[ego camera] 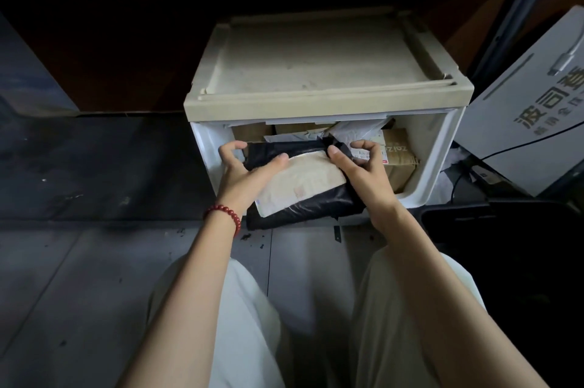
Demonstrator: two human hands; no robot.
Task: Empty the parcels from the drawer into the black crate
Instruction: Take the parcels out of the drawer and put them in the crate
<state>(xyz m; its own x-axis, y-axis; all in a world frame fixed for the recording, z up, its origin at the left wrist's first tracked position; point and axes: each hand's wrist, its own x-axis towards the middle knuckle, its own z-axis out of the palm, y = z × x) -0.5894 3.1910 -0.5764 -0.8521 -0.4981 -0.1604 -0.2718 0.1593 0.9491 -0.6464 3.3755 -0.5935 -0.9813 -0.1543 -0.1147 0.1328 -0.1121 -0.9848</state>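
both hands hold the black parcel (316,206). the left hand (243,172) grips its left edge, thumb flat on the pale label (303,182) and fingers curled over the far side. the right hand (363,172) pinches the bunched far-right corner between thumb and fingers.

it looks like a soft film mailer: light, floppy and rather slick, with something flat and pliable inside. the corner pinch alone could slip or stretch the film, so a hold along both side edges, or a palm under the middle, seems safer.

the parcel lies tilted across the near rim of the open drawer (442,153), between the two hands, its near end overhanging the front. a brown carton (399,150) and white mailers (357,131) sit behind it. the black crate (521,261) stands on the floor to the near right.
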